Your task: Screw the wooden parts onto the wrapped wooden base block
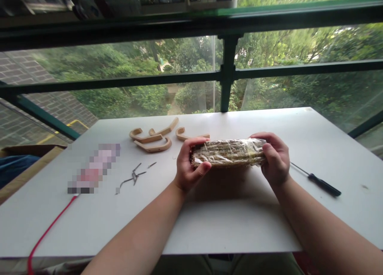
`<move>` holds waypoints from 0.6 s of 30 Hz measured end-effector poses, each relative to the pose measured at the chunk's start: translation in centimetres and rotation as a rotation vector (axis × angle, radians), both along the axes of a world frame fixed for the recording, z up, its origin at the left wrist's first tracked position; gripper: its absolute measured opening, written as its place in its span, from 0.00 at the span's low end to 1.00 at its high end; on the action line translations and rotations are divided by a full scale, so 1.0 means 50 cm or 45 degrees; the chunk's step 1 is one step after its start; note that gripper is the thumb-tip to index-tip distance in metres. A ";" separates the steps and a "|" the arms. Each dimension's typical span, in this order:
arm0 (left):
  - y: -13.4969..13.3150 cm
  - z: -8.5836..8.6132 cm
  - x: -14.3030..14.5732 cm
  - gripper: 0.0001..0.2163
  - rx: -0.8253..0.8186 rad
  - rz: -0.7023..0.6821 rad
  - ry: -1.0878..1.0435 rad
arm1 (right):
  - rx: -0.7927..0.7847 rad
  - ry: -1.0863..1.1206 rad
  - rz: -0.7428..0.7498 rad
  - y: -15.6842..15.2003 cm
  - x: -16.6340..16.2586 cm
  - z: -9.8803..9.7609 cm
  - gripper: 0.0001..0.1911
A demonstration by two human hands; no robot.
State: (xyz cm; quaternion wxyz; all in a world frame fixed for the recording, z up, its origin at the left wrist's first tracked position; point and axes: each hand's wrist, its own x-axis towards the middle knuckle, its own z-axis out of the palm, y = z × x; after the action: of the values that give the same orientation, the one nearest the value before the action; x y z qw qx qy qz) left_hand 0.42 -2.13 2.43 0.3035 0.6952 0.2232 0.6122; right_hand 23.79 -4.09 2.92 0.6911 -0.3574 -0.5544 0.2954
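Both my hands hold a long bundle of thin wooden sticks wrapped in clear plastic (229, 152) just above the white table (227, 227). My left hand (188, 167) grips its left end, thumb across the front. My right hand (273, 157) is wrapped round its right end. The bundle lies level, left to right.
Several curved wooden hook pieces (155, 138) lie behind the bundle to the left. Small metal screws and hooks (134, 175) rest left of my left hand. A black-handled screwdriver (318, 181) lies to the right. A red cord (48, 231) runs off the front left edge. Window railing stands behind the table.
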 end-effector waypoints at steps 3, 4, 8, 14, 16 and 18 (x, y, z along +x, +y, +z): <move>0.001 -0.001 0.002 0.23 -0.011 -0.001 -0.001 | -0.010 0.061 0.023 0.003 -0.002 -0.003 0.10; 0.001 -0.002 0.003 0.23 -0.015 -0.008 -0.005 | -0.006 0.077 0.026 0.004 -0.002 -0.004 0.10; 0.002 -0.005 0.005 0.21 -0.029 -0.009 -0.031 | 0.017 0.112 0.040 0.005 -0.004 -0.004 0.08; 0.009 -0.007 0.010 0.21 -0.057 0.049 -0.037 | -0.018 0.140 -0.016 0.013 -0.010 -0.009 0.09; 0.014 -0.008 0.013 0.21 -0.101 0.105 -0.033 | -0.036 0.172 -0.087 0.021 -0.015 -0.011 0.11; 0.019 -0.010 0.016 0.21 -0.136 0.160 -0.032 | -0.041 0.184 -0.162 0.028 -0.020 -0.010 0.15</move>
State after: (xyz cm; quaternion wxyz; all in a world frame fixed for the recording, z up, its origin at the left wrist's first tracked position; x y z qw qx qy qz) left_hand 1.24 -1.15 1.94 0.3037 0.6549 0.2949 0.6260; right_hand 22.81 -2.69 2.41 0.7408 -0.3807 -0.4743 0.2850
